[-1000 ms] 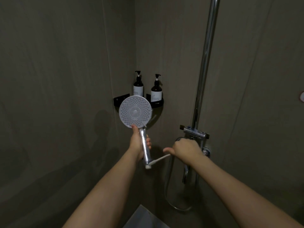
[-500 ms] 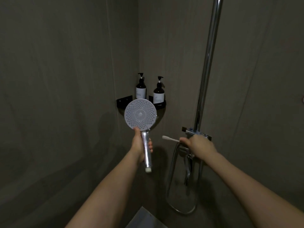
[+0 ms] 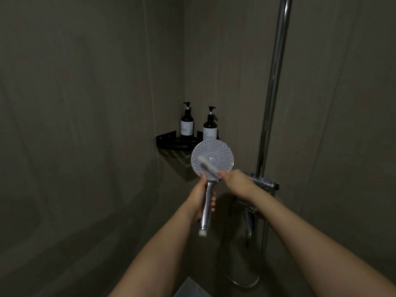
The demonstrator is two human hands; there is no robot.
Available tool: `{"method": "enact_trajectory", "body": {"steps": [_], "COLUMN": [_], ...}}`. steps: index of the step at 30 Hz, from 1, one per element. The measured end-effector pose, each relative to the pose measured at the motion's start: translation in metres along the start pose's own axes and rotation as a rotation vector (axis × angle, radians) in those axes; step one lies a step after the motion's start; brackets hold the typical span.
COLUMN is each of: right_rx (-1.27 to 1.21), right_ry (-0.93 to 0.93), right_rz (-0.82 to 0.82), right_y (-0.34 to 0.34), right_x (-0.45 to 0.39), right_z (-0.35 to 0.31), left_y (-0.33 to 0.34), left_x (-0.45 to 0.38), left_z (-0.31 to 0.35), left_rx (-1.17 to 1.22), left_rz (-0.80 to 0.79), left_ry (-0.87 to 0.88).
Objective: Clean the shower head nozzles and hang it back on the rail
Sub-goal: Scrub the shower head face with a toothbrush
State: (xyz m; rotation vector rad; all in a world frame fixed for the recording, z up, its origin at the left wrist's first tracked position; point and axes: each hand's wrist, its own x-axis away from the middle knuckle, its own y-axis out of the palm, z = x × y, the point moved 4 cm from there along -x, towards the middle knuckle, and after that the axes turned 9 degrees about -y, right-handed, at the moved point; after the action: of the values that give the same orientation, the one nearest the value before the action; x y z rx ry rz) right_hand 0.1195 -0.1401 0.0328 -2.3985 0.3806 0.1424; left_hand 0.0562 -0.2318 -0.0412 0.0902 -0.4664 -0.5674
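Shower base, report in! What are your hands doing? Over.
Left hand grips shower head by its handle. Right hand holds toothbrush, bristles on the nozzles. Not yet hung on rail. Nothing in the way.

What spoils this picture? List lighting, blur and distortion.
Head view: dim light throughout, walls murky; the toothbrush in the right hand is motion-smeared across the shower head; the rail shows a bright glare streak and bows from wide-angle distortion; the left hand holds the handle, reasonably sharp.
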Motion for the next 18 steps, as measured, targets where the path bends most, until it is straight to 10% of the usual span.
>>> {"method": "enact_trajectory", "body": {"steps": [5, 10, 15, 18], "right_rx": [0.044, 0.201, 0.173, 0.177], "right_ry": [0.102, -0.104, 0.049, 0.002], "right_rz": [0.373, -0.018, 0.294, 0.039], "right_y": [-0.034, -0.006, -0.041, -0.020], "right_x": [-0.003, 0.001, 0.000, 0.011], "right_z": [0.005, -0.023, -0.008, -0.014], "left_y": [-0.002, -0.004, -0.002, -0.004], "left_x": [-0.003, -0.003, -0.001, -0.001], "left_z": [-0.001, -0.001, -0.005, -0.006], "left_rx": [-0.061, -0.094, -0.119, -0.106], "left_rz": [0.029, 0.066, 0.079, 0.080], "left_ry": [0.052, 0.074, 0.060, 0.061]}}
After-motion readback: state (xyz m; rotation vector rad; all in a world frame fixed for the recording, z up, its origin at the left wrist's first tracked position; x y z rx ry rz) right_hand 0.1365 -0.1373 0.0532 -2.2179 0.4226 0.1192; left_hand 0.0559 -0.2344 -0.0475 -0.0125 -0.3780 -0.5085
